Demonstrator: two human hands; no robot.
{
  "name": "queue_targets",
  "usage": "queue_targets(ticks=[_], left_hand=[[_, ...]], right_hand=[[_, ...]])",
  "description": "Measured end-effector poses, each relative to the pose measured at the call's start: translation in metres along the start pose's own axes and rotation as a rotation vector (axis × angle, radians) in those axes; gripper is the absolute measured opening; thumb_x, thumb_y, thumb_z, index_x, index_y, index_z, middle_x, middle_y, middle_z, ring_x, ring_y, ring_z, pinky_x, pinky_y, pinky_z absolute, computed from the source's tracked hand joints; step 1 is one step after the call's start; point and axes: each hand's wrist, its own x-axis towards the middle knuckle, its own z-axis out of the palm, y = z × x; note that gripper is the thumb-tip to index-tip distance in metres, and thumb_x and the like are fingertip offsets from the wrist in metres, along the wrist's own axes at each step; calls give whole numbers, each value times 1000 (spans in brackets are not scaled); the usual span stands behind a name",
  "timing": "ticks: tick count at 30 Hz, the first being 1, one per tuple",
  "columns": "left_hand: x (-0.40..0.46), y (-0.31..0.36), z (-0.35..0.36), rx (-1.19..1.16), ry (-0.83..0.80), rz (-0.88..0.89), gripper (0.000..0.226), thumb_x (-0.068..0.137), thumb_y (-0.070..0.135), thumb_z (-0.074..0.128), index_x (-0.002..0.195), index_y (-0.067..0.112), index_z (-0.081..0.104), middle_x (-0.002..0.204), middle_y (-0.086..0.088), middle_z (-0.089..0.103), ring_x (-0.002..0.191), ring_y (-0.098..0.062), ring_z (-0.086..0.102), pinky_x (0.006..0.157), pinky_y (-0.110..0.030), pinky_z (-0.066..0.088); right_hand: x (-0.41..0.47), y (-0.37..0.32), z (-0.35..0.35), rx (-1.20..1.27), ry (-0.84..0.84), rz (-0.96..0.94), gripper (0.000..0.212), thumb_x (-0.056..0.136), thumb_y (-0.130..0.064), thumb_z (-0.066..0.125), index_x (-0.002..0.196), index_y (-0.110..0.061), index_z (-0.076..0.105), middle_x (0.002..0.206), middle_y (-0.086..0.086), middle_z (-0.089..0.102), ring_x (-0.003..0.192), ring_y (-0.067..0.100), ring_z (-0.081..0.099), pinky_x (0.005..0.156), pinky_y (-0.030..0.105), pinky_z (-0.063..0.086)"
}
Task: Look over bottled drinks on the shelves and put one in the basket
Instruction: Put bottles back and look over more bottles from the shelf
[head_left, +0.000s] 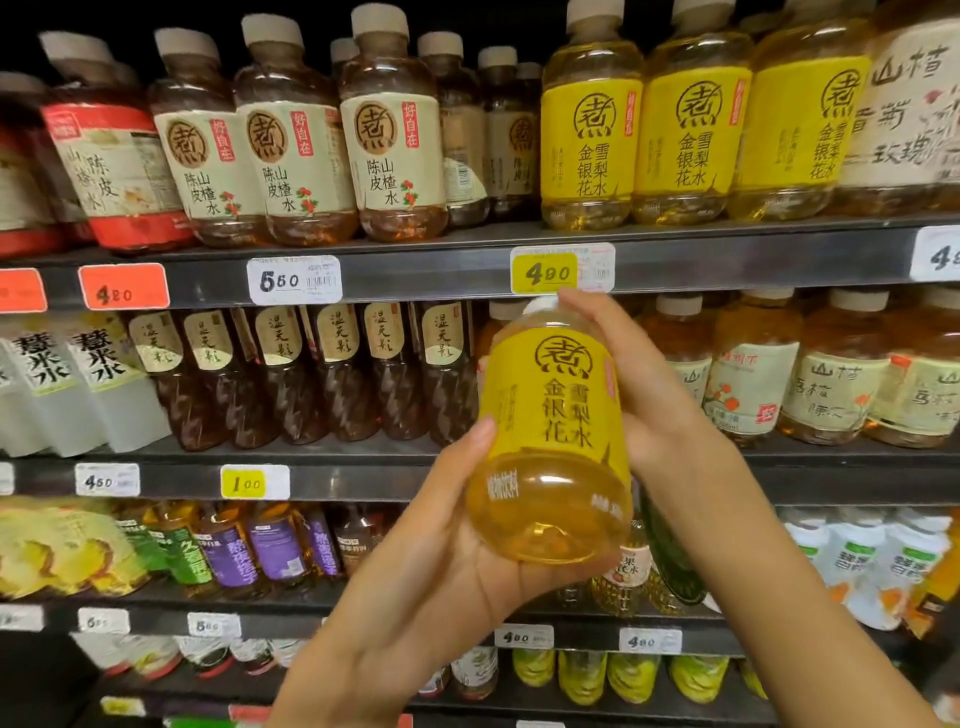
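Observation:
A yellow-labelled bottle (553, 415) of pale golden drink is held up in front of the shelves, tilted slightly with its white cap toward the top shelf's edge. My left hand (431, 561) cups its base from below and the left, thumb on the label. My right hand (649, 384) grips its right side and reaches up to the cap. Matching yellow bottles (592, 130) stand on the top shelf directly above. No basket is in view.
Four shelf levels packed with bottled drinks fill the view: brown hawthorn drinks (291, 156) top left, dark bottles (337, 374) on the second shelf, purple and green labels (249, 545) lower down. Price tags such as a yellow one (545, 273) line the shelf edges.

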Motion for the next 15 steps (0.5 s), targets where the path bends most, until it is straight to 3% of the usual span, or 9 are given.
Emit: queue_targets(ticks=[3,6,9,12,15], left_hand=[[-2,-9,-8,45,56,48,74,74,41,81,133,6,55,133,-27,55,120,-40,56,99,-46,48],[-3,-16,-10,134,79,120,85,66,42,86,134,5,52,133,-29,54,122,-45,54,97,-45,50],[-5,-14,-5,393,144,195,81,65,46,84,131,10,53,120,-17,67,104,-29,68,76,-28,56],[-1,-14,-1,748,310,308,65,61,46,79,121,31,58,108,2,73,98,-14,70,73,-22,56],[1,-18,-6,820,338,337,66,60,47,78,121,36,55,107,8,73,92,-7,70,64,-13,53]], right_hand=[[0,-10,4,-67,-26,-108,34,84,-32,63,107,-8,65,87,11,71,81,24,69,69,34,59],[-6,-12,10,-161,-64,-179,52,80,-35,63,116,1,61,102,15,68,92,27,66,79,36,57],[-12,-14,11,-320,-36,-282,48,86,-40,59,117,-4,65,103,15,72,86,19,69,75,30,57],[-21,-16,13,-443,-31,-355,47,84,-47,62,109,-7,67,97,12,73,84,17,70,70,25,57],[-23,-14,14,-445,3,-379,48,80,-44,65,106,-3,67,102,15,73,86,20,71,72,26,56]])
